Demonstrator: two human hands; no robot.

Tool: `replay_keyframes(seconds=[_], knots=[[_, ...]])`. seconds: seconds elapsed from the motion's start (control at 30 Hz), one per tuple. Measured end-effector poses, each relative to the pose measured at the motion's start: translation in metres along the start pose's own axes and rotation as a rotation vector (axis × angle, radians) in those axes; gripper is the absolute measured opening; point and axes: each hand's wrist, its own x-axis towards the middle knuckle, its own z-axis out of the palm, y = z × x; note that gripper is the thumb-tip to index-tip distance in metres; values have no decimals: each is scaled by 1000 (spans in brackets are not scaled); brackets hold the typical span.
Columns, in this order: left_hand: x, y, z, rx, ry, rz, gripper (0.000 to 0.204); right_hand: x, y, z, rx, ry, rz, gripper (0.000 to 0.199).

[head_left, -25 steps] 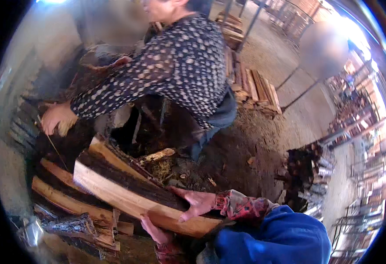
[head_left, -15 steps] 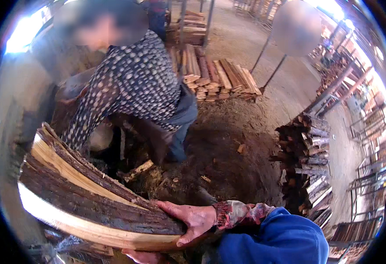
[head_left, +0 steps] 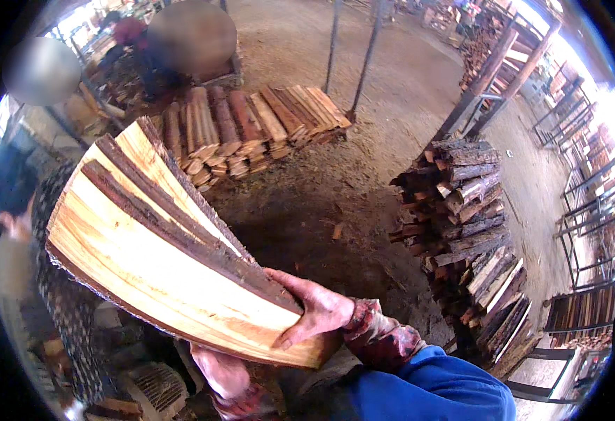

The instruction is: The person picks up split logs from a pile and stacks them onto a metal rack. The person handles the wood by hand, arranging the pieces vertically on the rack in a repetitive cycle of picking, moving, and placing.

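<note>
A stack of bark-edged boards [head_left: 174, 259] spans the left and middle of the view, pale sawn wood facing up with dark strips of bark between. My right hand [head_left: 314, 309] grips its near right end, thumb on the pale face and fingers along the far bark edge. Under the lower edge, my left hand [head_left: 222, 372] holds the boards from below; its fingers are partly hidden behind the wood. Both wrists show patterned red cuffs, and a blue sleeve covers my right arm.
A person in a dotted top [head_left: 65, 309] is close at the left. Beyond lies a low pile of boards [head_left: 251, 126]. To the right, bark-covered slabs [head_left: 469, 203] form a long stack near wooden posts [head_left: 486, 77]. Metal racks [head_left: 588, 203] line the far right.
My view has turned right, so the person and piles appear further left. The boards have rolled, now showing a broad pale face instead of bark. More of my left hand shows.
</note>
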Motion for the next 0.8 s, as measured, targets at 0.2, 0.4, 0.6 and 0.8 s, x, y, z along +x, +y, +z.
replay_keyframes(seconds=[0.2,0.4,0.6,0.8], knots=[[75,-34,163,-482,-361,-522,84,-25,-28,-123,53,11,211,114],[113,-121,191,-638,-586,-600,108,-25,-12,-201,115,125,288,109],[187,-152,219,-531,-466,-547,65,17,-14,-272,105,237,315,102],[249,-194,286,-446,-214,-684,55,62,2,-347,-57,395,414,102]])
